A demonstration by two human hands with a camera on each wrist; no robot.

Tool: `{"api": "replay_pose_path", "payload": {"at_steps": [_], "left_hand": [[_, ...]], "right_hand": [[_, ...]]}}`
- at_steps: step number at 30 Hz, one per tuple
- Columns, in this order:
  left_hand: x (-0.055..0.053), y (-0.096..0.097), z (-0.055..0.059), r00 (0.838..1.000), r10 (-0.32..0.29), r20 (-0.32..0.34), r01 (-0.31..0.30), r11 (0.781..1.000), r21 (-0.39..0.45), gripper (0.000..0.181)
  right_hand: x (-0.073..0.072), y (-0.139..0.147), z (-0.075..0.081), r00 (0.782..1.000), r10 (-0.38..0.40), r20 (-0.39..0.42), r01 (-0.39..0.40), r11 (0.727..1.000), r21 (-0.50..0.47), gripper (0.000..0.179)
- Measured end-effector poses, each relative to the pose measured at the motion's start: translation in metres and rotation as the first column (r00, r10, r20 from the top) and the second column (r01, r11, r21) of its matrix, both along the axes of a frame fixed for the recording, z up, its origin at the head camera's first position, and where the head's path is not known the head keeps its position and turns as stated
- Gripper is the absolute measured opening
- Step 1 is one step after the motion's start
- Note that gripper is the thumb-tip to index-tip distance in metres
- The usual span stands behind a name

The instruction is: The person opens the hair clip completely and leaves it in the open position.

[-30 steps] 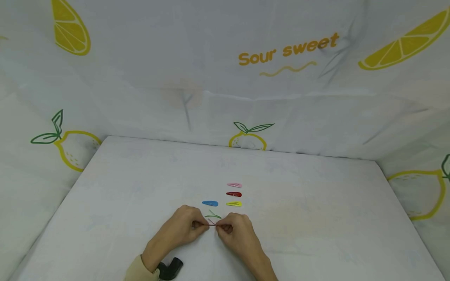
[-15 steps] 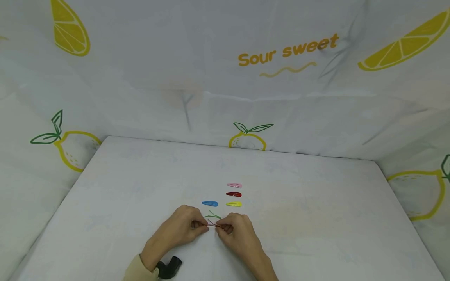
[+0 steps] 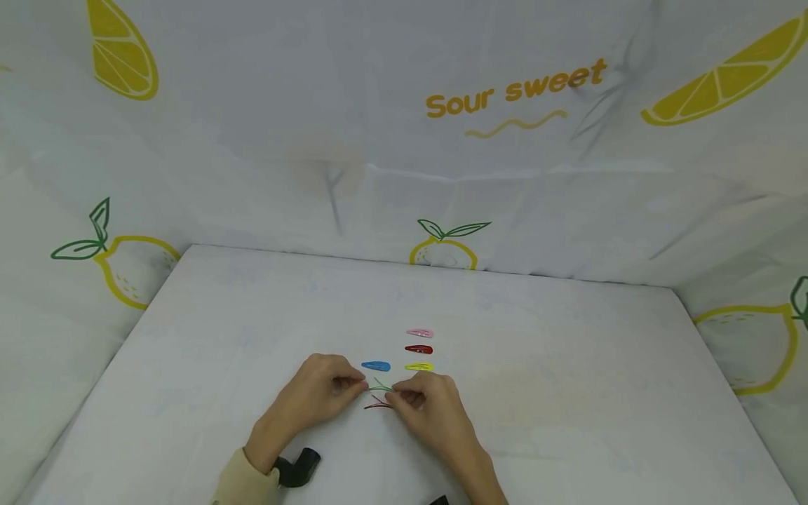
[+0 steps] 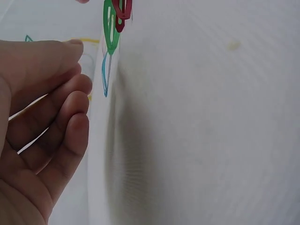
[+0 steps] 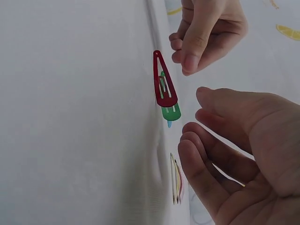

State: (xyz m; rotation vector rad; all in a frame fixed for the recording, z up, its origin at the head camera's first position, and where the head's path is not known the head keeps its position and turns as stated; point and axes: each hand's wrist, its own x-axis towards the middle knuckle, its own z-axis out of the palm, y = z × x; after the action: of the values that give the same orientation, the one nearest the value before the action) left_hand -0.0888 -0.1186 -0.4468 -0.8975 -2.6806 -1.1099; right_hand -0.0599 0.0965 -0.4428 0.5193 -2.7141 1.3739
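My left hand is at the left end of a green snap hair clip; my right hand is at its right end. Whether fingertips touch it is unclear, but neither hand grips anything. In the right wrist view, the right hand has loosely bent fingers and a gap between thumb and forefinger. The left wrist view has the left hand with fingers loosely curled, beside the clips. Just nearer than the green one stands a dark red snap clip, its prong sprung up in the head view.
Farther back are a blue clip and, in a column to its right, yellow, red and pink clips. All are on a white-covered table. A black curved object sits by the left wrist.
Both hands have let go of the dark red clip, which they held by its ends. They have moved slightly forward to the green clip.
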Motion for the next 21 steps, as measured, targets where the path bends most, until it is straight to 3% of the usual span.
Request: {"api": "replay_pose_path", "payload": {"at_steps": [4,10,21], "left_hand": [[-0.003,-0.001,-0.002,0.999,0.032,-0.022,-0.031,0.999,0.01,0.007],[-0.011,-0.003,-0.007,0.998,0.065,-0.001,-0.065,0.997,0.028,0.016],[-0.018,-0.003,-0.01,0.997,0.057,0.057,-0.056,0.998,-0.017,0.022]], "right_hand": [[-0.006,0.0,0.0,1.0,-0.016,0.003,0.016,1.0,-0.02,0.007],[-0.019,-0.003,-0.001,0.999,-0.023,-0.031,0.021,0.998,-0.062,0.008],[-0.034,-0.012,-0.006,0.999,-0.032,-0.025,0.031,0.999,-0.032,0.009]]}}
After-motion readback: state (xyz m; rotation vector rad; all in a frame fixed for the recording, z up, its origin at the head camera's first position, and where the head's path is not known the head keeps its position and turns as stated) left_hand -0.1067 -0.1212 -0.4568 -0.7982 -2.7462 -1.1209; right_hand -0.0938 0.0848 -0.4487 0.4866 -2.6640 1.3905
